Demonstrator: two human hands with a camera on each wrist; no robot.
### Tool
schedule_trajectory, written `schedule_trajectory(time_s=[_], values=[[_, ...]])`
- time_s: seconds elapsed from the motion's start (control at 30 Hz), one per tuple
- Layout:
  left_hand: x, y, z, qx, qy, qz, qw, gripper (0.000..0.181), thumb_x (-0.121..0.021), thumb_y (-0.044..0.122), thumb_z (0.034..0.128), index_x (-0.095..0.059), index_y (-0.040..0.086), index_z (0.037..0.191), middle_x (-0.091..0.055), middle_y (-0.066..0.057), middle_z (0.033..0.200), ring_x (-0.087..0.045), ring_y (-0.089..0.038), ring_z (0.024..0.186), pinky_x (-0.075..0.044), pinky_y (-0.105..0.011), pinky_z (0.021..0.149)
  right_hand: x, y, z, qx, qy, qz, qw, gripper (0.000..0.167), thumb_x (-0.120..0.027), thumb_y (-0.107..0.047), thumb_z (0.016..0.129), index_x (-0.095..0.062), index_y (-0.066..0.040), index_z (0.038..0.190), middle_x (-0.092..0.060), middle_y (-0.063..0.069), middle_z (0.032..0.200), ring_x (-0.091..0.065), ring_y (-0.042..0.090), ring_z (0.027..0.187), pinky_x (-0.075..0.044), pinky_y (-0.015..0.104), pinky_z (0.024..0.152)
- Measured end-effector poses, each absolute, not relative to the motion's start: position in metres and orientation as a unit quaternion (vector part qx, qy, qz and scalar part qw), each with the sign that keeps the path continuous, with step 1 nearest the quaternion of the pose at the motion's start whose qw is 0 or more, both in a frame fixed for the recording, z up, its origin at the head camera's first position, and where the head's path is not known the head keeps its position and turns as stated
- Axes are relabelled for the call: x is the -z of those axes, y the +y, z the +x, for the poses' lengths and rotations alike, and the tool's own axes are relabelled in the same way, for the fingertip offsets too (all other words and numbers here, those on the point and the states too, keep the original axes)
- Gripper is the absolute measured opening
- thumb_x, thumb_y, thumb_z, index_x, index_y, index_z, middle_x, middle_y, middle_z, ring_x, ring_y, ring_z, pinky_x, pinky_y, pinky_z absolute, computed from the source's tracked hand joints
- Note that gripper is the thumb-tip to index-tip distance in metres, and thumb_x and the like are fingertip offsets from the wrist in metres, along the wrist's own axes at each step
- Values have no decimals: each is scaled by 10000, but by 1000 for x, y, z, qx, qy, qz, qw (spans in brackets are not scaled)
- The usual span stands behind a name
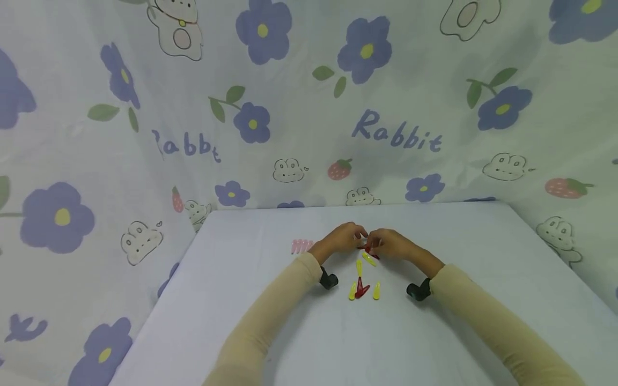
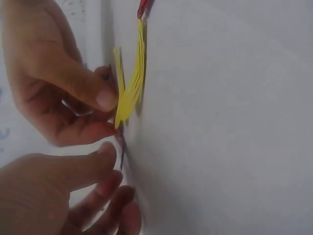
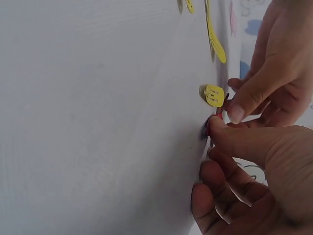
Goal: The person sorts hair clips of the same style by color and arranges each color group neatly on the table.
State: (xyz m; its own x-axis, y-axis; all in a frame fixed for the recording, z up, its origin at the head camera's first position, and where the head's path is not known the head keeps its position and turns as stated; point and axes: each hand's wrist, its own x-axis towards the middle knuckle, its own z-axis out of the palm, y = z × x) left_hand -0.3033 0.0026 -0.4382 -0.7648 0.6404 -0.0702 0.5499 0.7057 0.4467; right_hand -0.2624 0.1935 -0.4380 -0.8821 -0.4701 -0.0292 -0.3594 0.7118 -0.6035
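Both hands meet over red hair clips at the far middle of the white table. My right hand [image 1: 391, 244] pinches a red hair clip [image 3: 212, 126] between thumb and fingers, close to the cloth. My left hand [image 1: 344, 237] is right beside it, its thumb and fingertips bent around a thin dark end; whether they grip it is unclear. Just nearer lies a yellow hair clip [image 1: 369, 259], touching or almost touching the red ones. Toward me, another yellow clip [image 1: 359, 268] meets a red clip [image 1: 359, 285], with a second red clip [image 1: 363, 291] slanting off its lower end.
Two yellow clips [image 1: 376, 290] flank the nearer red ones, the other yellow clip [image 1: 352, 291] on their left. A row of several pink clips [image 1: 302, 246] lies left of my left hand. A patterned cloth [image 1: 309, 107] hangs behind the table [image 1: 270, 332].
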Motion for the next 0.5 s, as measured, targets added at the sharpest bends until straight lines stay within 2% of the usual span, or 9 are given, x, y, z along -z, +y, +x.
schedule_trajectory(time_s=[0.27, 0.5], values=[[441, 9, -300, -194, 913, 345, 94, 278, -676, 148, 957, -703, 130, 1233, -697, -26, 1086, -610, -149, 1030, -491, -279, 917, 440, 191, -264, 306, 921, -223, 92, 44, -696, -44, 904, -660, -66, 917, -640, 38, 857, -545, 166, 801, -452, 305, 709], [441, 9, -302, -195, 912, 349, 91, 253, -673, 104, 950, -711, 132, 1199, -710, -20, 1077, -620, -145, 1020, -491, -284, 926, 439, 192, -264, 310, 914, -237, 112, 60, -667, -27, 917, -669, -60, 967, -648, 28, 865, -544, 150, 799, -448, 296, 719]])
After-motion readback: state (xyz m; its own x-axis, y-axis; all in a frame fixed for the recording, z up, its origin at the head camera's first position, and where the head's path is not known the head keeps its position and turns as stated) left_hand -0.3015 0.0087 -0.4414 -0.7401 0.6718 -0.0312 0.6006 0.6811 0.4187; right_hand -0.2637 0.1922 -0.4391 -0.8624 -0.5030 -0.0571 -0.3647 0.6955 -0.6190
